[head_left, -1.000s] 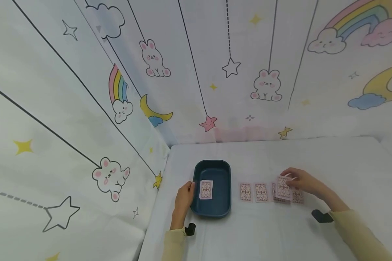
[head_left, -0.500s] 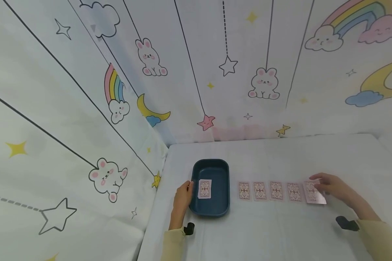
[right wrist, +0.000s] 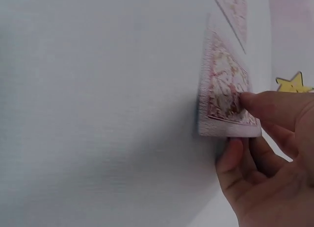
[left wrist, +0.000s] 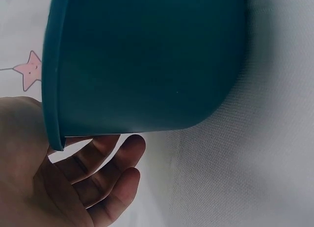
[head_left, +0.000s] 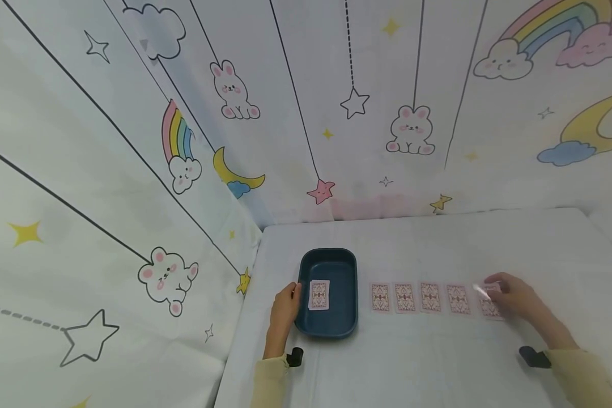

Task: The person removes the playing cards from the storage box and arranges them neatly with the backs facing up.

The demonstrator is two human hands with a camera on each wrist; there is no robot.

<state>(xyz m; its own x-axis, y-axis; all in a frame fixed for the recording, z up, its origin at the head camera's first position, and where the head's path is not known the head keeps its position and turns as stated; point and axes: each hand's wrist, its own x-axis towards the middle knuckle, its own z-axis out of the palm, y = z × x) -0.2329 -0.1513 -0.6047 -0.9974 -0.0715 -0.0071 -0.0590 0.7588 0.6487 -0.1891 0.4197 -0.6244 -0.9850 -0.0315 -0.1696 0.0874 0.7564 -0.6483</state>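
Note:
My left hand grips the left rim of a dark teal tray, fingers curled against its outer wall in the left wrist view; the thumb is partly hidden there. Inside the tray lies a small pile of playing cards, backs up. To the right on the cloth, several playing cards lie face down in a row, among them a card nearest the tray and a card near the right hand. My right hand pinches playing cards at the row's right end, thumb on the patterned back; how many is unclear.
A white cloth covers the table. Behind and to the left hang white sheets printed with bunnies, stars and rainbows. A black wrist mount sits at the right cuff, another black mount at the left.
The right hand has moved right with its cards, from above the row to its right end, then slightly back left. The cards below it are now uncovered. The left hand keeps its grip.

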